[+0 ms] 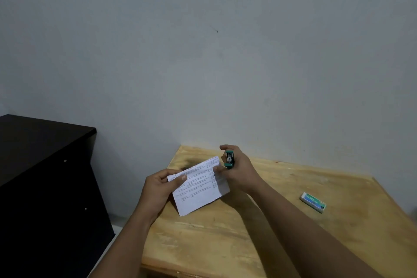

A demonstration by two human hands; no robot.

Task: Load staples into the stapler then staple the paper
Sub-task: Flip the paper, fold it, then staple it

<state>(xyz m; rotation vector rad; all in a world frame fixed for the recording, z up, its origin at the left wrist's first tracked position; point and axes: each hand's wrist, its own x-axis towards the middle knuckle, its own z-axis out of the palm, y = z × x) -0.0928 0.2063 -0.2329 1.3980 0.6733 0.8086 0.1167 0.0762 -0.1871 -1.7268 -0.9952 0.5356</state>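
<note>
— Where's it at, can you see from there?

— The left hand (158,189) pinches the folded paper (198,185) at its left edge, thumb on top, holding it up just above the counter (248,244). The right hand (239,169) has its grip curled round the little green stapler (229,159), mouth end towards us, right at the paper's upper right corner. One of its fingers seems to steady the sheet as well.

— Staples in, then?

— I can't tell from here. The staple box (313,202) lies on the counter, well off to the right, and looks closed. My guess is the loading is done and this is the stapling.

— So what should they mind?

— Get the corner properly between the stapler's jaws before squeezing; I can't see that it's in yet. Keep the sheets squared up in the left hand so the layers don't slip apart, and keep that steadying fingertip clear of the mouth. Then one firm, full squeeze. A half press in mid-air tends to bend the staple; resting it on the counter would be surer.
</note>
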